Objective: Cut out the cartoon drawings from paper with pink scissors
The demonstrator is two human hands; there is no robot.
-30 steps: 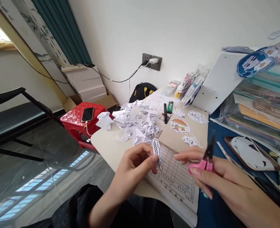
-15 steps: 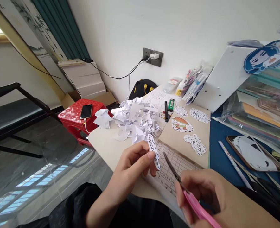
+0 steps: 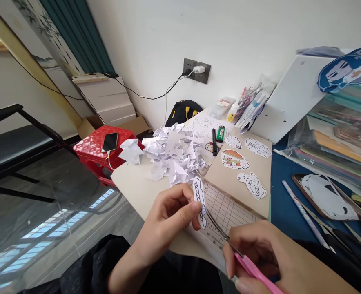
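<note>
Between the thumb and fingers of my left hand point(image 3: 176, 220) is a narrow paper cutout point(image 3: 198, 192) with black striped line art and a white border. My right hand point(image 3: 254, 249) is closed around pink-handled scissors point(image 3: 250, 269). Their thin metal blades look together, and the tips are at the cutout's right edge, by my left thumb; whether they touch the paper I cannot tell. Beneath both hands lies a printed grid sheet point(image 3: 226, 206). Just beyond, a tan notebook point(image 3: 220, 181) bears several cutouts, among them a burger-dog drawing point(image 3: 235, 159) and a winged character point(image 3: 252, 185).
A heap of white paper scraps point(image 3: 177, 153) covers the table's left part. A black pen-like item point(image 3: 215, 143) and a green box point(image 3: 220, 134) lie behind the notebook. At right are a brown tray point(image 3: 327, 196) of cutouts and black-handled scissors point(image 3: 336, 239). A red stool point(image 3: 85, 149) holds a phone point(image 3: 110, 142).
The scissors have moved left and slightly down, so their tips are now at the cutout's edge. Their blades look closer together. The cutout has shifted slightly in my left hand.
</note>
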